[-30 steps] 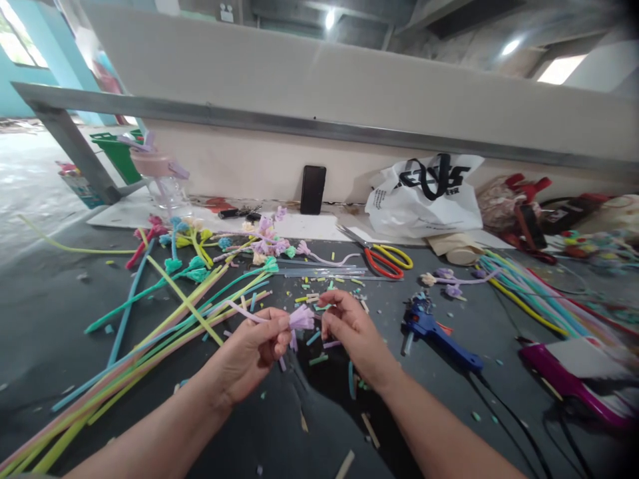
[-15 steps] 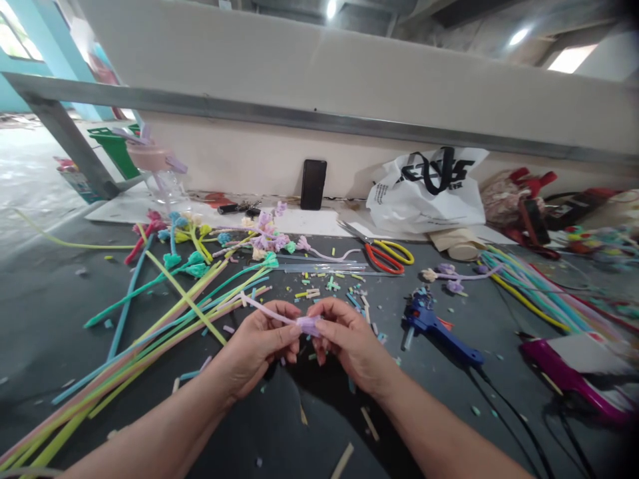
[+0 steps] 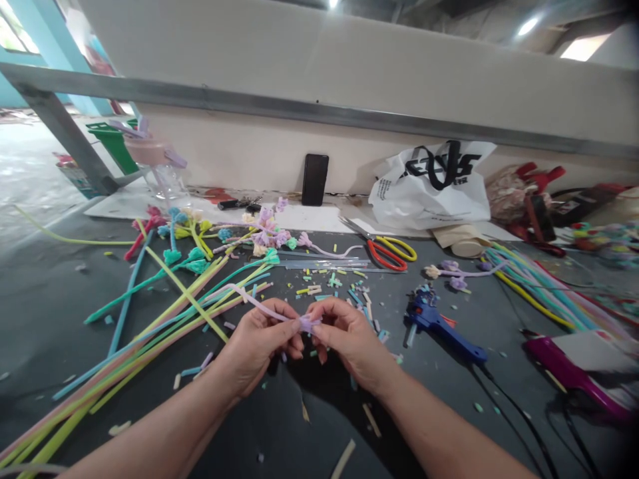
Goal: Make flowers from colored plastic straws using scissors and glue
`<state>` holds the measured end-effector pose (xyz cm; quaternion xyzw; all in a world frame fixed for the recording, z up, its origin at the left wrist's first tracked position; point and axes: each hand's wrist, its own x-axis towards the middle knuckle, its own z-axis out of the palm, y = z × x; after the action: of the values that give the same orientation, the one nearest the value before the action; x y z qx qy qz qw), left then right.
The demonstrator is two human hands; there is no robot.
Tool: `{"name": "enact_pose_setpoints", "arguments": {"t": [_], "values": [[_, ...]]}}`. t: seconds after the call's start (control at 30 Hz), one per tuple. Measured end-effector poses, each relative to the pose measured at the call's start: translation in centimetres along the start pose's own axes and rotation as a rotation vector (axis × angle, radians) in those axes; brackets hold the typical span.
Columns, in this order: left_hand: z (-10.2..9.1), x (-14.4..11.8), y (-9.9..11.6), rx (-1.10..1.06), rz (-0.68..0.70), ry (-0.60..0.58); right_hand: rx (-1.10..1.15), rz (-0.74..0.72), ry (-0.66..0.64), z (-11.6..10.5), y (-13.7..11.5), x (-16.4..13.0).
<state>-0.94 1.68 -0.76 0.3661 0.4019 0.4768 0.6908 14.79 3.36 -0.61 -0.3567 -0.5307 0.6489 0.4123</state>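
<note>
Between my two hands is a small lilac pipe-cleaner flower (image 3: 306, 323); its long stem (image 3: 254, 303) runs out to the left over my fingers. My left hand (image 3: 267, 339) is closed, pinching the flower's base where it meets the stem. Thumb and fingers of my right hand (image 3: 344, 336) pinch the flower's other end, partly hiding its petals. Both hands are just above the dark table, with cut pipe-cleaner bits (image 3: 312, 290) scattered beyond them.
Long pipe cleaners (image 3: 164, 339) and finished flowers (image 3: 267, 229) lie left and ahead. Scissors (image 3: 384, 253), a blue glue gun (image 3: 442, 326) with its cord and a magenta tool (image 3: 574, 376) are to the right. A phone (image 3: 315, 179) leans on the back panel beside a white bag (image 3: 432, 189).
My fingers have shifted slightly on the flower, which looks more bunched together now. The stem's far end bends further left. The view has moved a little.
</note>
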Motion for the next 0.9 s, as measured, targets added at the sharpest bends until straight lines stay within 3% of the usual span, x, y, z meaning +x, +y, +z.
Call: {"name": "enact_pose_setpoints", "arguments": {"t": [0.4,0.53,0.73,0.9], "values": [[0.09,0.26,-0.44,0.096,0.064,0.055,-0.078,-0.02,0.033,0.76,0.27,0.14],[-0.21,0.19,-0.46,0.101,0.106,0.054,0.029,-0.001,0.0,0.79,0.23,-0.05],[0.15,-0.11,-0.18,0.231,0.109,0.048,0.228,0.158,0.01,0.87,0.21,-0.11],[0.5,-0.15,-0.22,0.322,0.092,0.064,0.291,0.173,0.039,0.91,0.52,-0.1]]}}
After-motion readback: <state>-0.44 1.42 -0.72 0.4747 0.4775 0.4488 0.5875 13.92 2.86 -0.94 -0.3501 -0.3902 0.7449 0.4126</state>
